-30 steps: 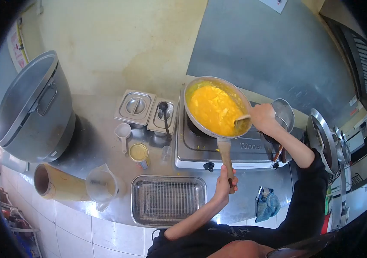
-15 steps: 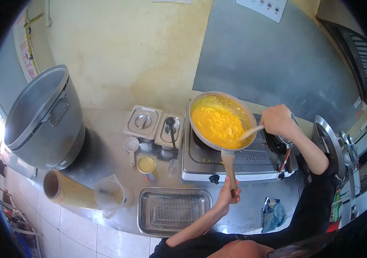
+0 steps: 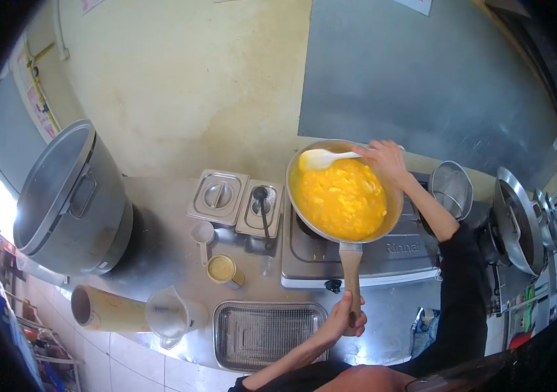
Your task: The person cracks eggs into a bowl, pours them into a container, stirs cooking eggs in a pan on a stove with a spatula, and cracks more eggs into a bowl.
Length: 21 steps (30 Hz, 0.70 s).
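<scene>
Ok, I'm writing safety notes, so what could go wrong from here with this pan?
The yellow mixture spreads wide in the pan, so a brisk sweep of the spatula might spill some. The right hand is close over the pan's edge and could burn if the pan is hot. The handle juts past the front of the stove, so a bump could swing the pan if the left hand lets go.

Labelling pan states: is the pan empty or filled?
Part-filled: yellow mixture spreads across the pan, with bare inner wall showing on the image's right. Exact depth: cannot tell.
</scene>
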Motion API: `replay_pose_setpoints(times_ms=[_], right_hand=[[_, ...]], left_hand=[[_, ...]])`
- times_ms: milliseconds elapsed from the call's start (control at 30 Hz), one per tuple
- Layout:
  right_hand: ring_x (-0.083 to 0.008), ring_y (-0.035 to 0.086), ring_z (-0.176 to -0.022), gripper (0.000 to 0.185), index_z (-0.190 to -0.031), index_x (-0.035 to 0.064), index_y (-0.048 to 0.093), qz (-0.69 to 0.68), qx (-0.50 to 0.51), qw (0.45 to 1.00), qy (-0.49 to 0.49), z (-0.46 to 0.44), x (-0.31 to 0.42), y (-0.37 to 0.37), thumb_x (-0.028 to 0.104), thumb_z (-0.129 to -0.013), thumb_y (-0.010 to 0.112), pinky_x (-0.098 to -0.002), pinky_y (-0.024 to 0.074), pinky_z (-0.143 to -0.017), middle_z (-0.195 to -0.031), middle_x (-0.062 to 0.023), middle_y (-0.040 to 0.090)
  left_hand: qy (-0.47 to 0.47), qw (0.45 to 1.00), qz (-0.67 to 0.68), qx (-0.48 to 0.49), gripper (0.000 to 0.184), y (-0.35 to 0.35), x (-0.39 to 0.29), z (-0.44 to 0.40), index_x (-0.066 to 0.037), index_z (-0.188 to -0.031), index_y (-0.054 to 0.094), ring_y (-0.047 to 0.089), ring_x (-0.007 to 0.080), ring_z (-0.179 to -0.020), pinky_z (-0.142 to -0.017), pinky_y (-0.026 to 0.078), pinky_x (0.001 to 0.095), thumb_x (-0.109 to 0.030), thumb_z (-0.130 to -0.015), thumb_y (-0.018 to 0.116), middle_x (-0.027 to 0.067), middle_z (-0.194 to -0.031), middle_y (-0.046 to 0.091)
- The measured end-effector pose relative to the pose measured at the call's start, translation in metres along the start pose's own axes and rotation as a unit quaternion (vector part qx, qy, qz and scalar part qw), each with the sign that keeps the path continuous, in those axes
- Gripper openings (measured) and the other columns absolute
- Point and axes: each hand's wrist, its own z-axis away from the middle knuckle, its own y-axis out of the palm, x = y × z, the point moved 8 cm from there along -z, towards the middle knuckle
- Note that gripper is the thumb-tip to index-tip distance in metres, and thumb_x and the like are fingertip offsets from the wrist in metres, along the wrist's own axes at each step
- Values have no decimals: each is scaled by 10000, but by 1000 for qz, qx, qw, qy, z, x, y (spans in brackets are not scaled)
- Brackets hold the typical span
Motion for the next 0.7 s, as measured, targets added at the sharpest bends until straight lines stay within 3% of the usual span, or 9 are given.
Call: replay_pose_setpoints(times_ms=[33, 100, 133, 200, 267, 400, 467, 567, 700], right_hand=[[-194, 548, -732, 383, -1093, 316, 657, -7, 1, 1000, 5, -12, -1, 2, 154, -751, 598, -349, 420, -690, -836, -18, 562], [-151, 519, -782, 304, -1027, 312, 687, -86, 15, 988, -127, -24, 22, -1, 163, -783, 582, -326, 357, -732, -778, 15, 543], [-151, 519, -782, 304, -1027, 312, 687, -93, 17, 988, -124, -23, 27, -13, 163, -783, 582, -326, 357, -732, -778, 15, 543], [-144, 499, -813, 300, -993, 302, 700, -145, 60, 961, -227, -13, 46, -47, 130, -791, 561, -311, 333, -758, -775, 23, 539], [-143, 511, -816, 260, -966, 260, 705, -105, 76, 950, -285, 10, 59, -98, 130, -793, 561, -297, 339, -751, -782, 21, 548], [-161, 576, -782, 210, -955, 211, 691, 32, 129, 968, -214, 36, 62, -171, 163, -797, 562, -314, 419, -709, -808, -2, 571], [-191, 611, -672, 224, -983, 206, 666, 133, 322, 934, -86, 57, 44, -167, 215, -784, 563, -329, 471, -575, -788, -32, 582], [-223, 643, -621, 204, -964, 176, 651, 111, 414, 897, -109, 90, 64, -139, 228, -785, 568, -357, 486, -494, -816, -60, 600], [-238, 650, -624, 232, -997, 104, 624, 40, 277, 959, -45, 77, 117, -116, 138, -781, 551, -367, 514, -522, -825, -76, 604]], left_hand=[[-14, 1000, -4, 11, 547, 0, 0, 1, -75, -1044, 394, 468, 145, -478, -467, 372, 266, -562, -954, 162, 27, -593, 439], [-35, 999, -8, 12, 545, -4, -1, 4, -79, -1048, 393, 468, 148, -478, -462, 368, 268, -563, -953, 160, 27, -588, 435], [-45, 999, -4, 11, 539, -4, -2, 5, -82, -1046, 391, 461, 148, -475, -463, 363, 269, -562, -954, 163, 26, -584, 428], [-57, 998, 3, 11, 533, 1, -5, 7, -85, -1044, 389, 454, 148, -471, -464, 358, 269, -561, -955, 165, 25, -580, 422], [-52, 998, 14, -15, 521, 4, -10, 9, -91, -1031, 395, 440, 146, -468, -466, 348, 272, -556, -957, 172, 22, -576, 413], [-6, 999, 45, -29, 508, 9, -19, 9, -118, -1010, 414, 420, 142, -470, -471, 339, 263, -566, -952, 180, 10, -581, 399], [-2, 998, 50, -34, 504, 9, -13, 7, -121, -1009, 418, 421, 139, -467, -477, 339, 264, -556, -957, 168, 9, -592, 410], [-5, 998, 26, -64, 509, 6, 3, 2, -122, -1017, 418, 428, 137, -470, -482, 341, 267, -559, -956, 164, 8, -602, 421], [7, 998, 22, -51, 520, 8, -1, 0, -118, -1026, 423, 437, 132, -476, -503, 363, 263, -568, -952, 173, 7, -607, 426]])
